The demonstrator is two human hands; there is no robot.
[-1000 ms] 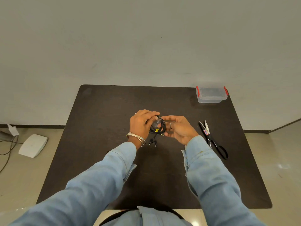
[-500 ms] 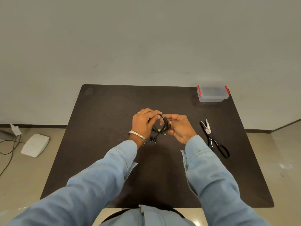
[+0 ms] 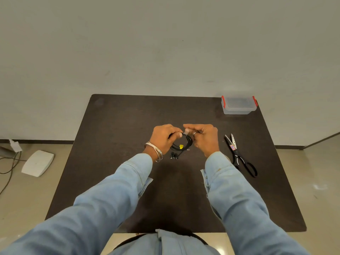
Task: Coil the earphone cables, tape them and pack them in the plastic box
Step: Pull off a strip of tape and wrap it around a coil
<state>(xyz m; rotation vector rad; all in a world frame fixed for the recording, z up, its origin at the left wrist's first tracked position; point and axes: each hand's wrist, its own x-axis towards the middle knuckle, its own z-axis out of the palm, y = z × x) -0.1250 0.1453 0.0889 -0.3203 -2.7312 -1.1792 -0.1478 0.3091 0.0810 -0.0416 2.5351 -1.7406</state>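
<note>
Soft, even, moderately bright light fills the view, and the dark matte rectangular surface (image 3: 117, 137) carries only a faint shadow beneath the light-blue denim sleeves (image 3: 114, 192). A small glare spot marks the glossy beige floor (image 3: 320, 186) at right. Wide-angle distortion bows the edges; focus is slightly soft throughout.

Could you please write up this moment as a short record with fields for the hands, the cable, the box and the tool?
left hand: grips the earphone coil
right hand: pinches clear tape at the coil's top
earbuds: hang below the coil
plastic box: lid on, far right corner of the table
scissors: on the table, right of the hands
</note>
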